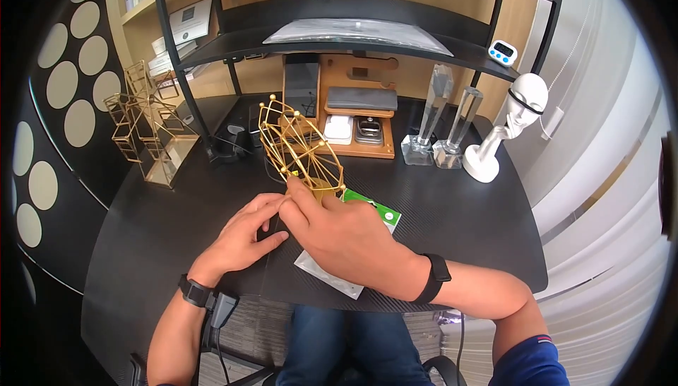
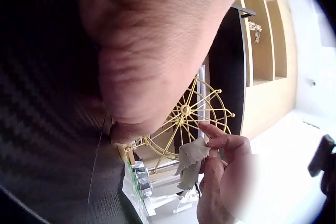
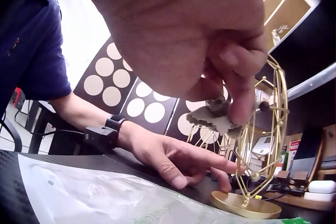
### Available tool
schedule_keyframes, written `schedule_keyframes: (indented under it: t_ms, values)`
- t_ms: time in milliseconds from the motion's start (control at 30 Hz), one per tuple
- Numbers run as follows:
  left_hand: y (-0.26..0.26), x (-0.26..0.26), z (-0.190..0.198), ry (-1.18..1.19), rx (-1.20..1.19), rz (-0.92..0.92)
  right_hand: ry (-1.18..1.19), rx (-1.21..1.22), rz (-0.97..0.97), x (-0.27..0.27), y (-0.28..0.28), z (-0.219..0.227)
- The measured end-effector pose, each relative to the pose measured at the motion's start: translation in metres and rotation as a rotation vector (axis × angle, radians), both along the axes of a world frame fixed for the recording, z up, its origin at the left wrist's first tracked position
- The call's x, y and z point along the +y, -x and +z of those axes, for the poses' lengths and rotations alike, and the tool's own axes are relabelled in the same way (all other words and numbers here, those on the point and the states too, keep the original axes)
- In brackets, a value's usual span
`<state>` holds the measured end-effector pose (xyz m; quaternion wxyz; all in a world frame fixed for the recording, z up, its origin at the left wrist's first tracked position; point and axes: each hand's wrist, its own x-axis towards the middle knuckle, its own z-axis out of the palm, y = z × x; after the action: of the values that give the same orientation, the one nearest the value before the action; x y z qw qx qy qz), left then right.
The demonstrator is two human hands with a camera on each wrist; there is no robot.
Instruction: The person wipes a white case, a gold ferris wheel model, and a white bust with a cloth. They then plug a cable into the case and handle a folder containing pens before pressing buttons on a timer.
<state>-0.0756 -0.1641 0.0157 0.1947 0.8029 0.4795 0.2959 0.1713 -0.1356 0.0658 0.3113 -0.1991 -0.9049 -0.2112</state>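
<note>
A gold wire Ferris wheel ornament (image 2: 185,110) stands on its round base (image 3: 247,207) in front of me. My right hand (image 1: 353,241) pinches a small grey cloth (image 2: 192,155) with zigzag edges, held up against the wheel's side. In the right wrist view the cloth (image 3: 210,118) hangs from the fingertips beside the gold rim. Low on the desk, my left hand (image 1: 244,234) has its index finger stretched out to the lower wheel, its thumb spread away. The head view hides the cloth behind the right hand.
A clear plastic packet (image 1: 328,278) with a green header (image 1: 385,213) lies under the right forearm. Behind stand a wooden organizer (image 1: 360,149), crystal trophies (image 1: 418,149) and a white head figurine (image 1: 482,163). A gold geometric ornament (image 1: 166,163) is at left, beneath a black shelf (image 1: 240,50).
</note>
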Motion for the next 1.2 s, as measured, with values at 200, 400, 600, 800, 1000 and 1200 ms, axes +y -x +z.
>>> schedule_keyframes:
  t_ms: [200, 400, 600, 800, 1000, 1200]
  values:
    - [0.000, -0.001, 0.000, 0.049, -0.022, 0.033, 0.059, 0.015, -0.140, -0.001, -0.002, 0.001]
    - [0.000, -0.002, 0.001, 0.159, -0.269, 0.074, 0.133, -0.024, -0.154, 0.014, -0.005, -0.003]
    - [0.020, 0.014, -0.029, 0.140, -0.647, 0.242, 0.188, 0.118, 0.061, 0.035, -0.009, -0.004]
    - [0.020, 0.016, -0.032, 0.042, -0.524, 0.362, 0.394, 0.137, 0.250, 0.051, -0.012, -0.005]
    - [0.017, 0.015, -0.033, 0.094, -0.516, 0.247, 0.439, 0.176, 0.325, 0.054, -0.010, -0.010]
    - [0.010, 0.010, -0.016, 0.189, -0.500, 0.210, 0.395, 0.289, 0.292, 0.047, -0.016, 0.002]
